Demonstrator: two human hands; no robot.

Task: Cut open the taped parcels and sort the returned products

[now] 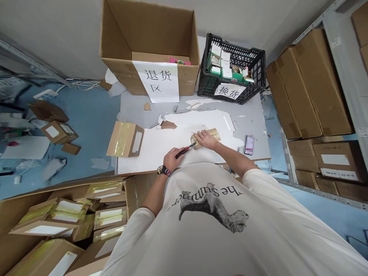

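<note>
**Cream printed T-shirt (201, 249) leaning over one taped box**

Past my chest, my left hand (171, 159), a black wristwatch (163, 171) on its wrist, is closed around a black-and-red utility knife (184, 151). The blade end reaches the near edge of a brown cardboard box wrapped in gold tape (214, 134). My right hand (205, 138) lies open across that box, pinning it, so the box sits under this hand and just ahead of the knife, on a white paper sheet (161, 143) spread over the grey tabletop (248, 117).

I cannot tell whether the tape is cut yet. A kraft window box with clear tape (125, 138) lies on its side at the sheet's left edge, apparently opened. Many more taped kraft boxes (69, 211) remain packed in a large cardboard carton (8, 245) by my left side. Beyond the sheet stand an open carton signed for returns (149, 34) and a black plastic crate of small white boxes (254, 65).
</note>
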